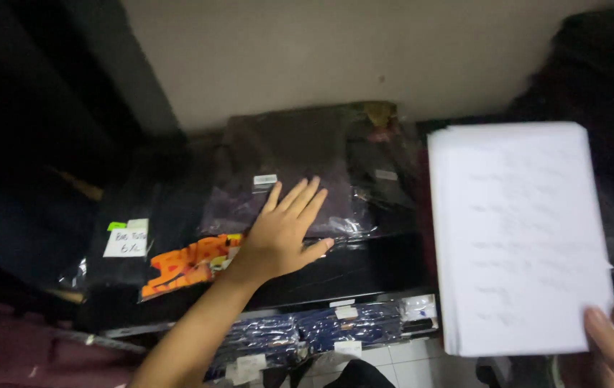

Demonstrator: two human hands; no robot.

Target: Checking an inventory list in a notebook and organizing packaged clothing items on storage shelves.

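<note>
- My left hand (283, 233) lies flat, fingers spread apart, on a dark garment sealed in a clear plastic bag (289, 172). That bag tops a stack on the shelf at centre, its far edge close to the pale wall (336, 50).
- My right hand (612, 345), at the near right corner, pinches a thick sheaf of white papers (519, 237). The thumb is pressed on the sheaf's near corner; the other fingers are hidden beneath, so I cannot tell how they sit.
- I judge the bagged garment to be light and soft. It should sag if lifted from one end, and the glossy film looks slippery under a flat palm.
- In my reading, the best hold is along the bag's near edge, thumb above and fingers below, where the fold gives some firmness. A white label (265, 179) sits just beyond my fingertips.
- To the left of the hand lies a bag with an orange printed fabric (185, 266), and further left a dark packet carrying a white handwritten tag (126, 241).
- Nearer, on a lower level, blue bagged garments (321, 334) lie in a row above white floor tiles (393, 366).
- The papers look flexible and loose; held at one corner, I judge they could fan or slide.
</note>
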